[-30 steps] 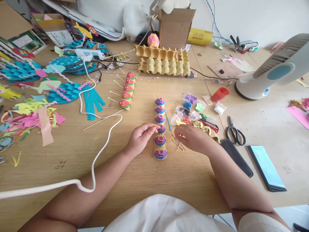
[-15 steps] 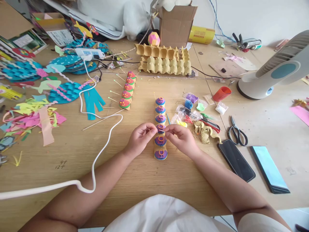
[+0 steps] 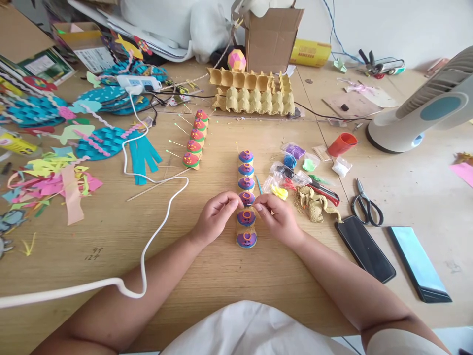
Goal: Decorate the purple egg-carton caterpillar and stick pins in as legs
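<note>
A strip of egg carton (image 3: 246, 218) with several purple and blue clay-covered humps, each with an orange ring, lies lengthwise before me. My left hand (image 3: 219, 214) is pinched at the strip's left side, its fingertips near the fourth hump; what they hold is too small to tell. On the right side, my right hand (image 3: 278, 217) pinches a thin pale stick, whose tip points left over the strip. A thin yellow-tipped stick (image 3: 237, 147) stands at the far end. Farther back left is a second strip (image 3: 194, 146) with red and green humps and thin sticks.
Clay bags (image 3: 293, 150), a red cup (image 3: 342, 144), a cutter (image 3: 325, 191), scissors (image 3: 366, 204) and two phones (image 3: 365, 249) lie right. A white cable (image 3: 162, 217) and paper scraps (image 3: 70, 182) are left. Egg cartons (image 3: 258, 101) and a fan (image 3: 417, 118) stand behind.
My hands stay pinched over the strip. The right fingertips have moved slightly down and right, and less of the pale stick shows. The view has shifted a little.
</note>
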{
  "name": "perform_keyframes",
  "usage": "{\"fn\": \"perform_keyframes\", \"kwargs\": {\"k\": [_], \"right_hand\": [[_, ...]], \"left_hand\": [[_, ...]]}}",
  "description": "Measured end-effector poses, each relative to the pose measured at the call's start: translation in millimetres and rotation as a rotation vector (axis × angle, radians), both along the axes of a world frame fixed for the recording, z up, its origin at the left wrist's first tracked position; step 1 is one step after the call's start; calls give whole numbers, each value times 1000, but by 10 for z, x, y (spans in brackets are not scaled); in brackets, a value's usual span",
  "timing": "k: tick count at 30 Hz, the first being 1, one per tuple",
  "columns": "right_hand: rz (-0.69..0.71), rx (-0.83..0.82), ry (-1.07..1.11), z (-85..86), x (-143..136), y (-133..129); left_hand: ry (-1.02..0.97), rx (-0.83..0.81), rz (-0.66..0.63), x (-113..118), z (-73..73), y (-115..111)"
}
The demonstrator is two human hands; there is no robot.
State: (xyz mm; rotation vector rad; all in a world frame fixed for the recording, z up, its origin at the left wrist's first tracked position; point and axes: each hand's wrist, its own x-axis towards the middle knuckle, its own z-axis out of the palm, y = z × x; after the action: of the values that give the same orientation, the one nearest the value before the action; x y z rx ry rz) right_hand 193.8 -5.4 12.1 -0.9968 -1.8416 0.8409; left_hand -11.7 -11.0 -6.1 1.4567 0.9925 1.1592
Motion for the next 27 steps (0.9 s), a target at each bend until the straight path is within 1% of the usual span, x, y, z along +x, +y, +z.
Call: {"fn": "perform_keyframes", "kwargs": {"k": [6,12,21,27], "right_hand": [[2,30,-4,-12,1,3],[13,58,-17,-42,-3,-4],[34,24,-14,-79,4,14],[47,11,-19,-72,4,-1]], "left_hand": [[-4,2,3,3,7,-1],[3,68,-8,30,4,13],[63,170,39,30,-12,10],[116,227,54,27,27,2]]}}
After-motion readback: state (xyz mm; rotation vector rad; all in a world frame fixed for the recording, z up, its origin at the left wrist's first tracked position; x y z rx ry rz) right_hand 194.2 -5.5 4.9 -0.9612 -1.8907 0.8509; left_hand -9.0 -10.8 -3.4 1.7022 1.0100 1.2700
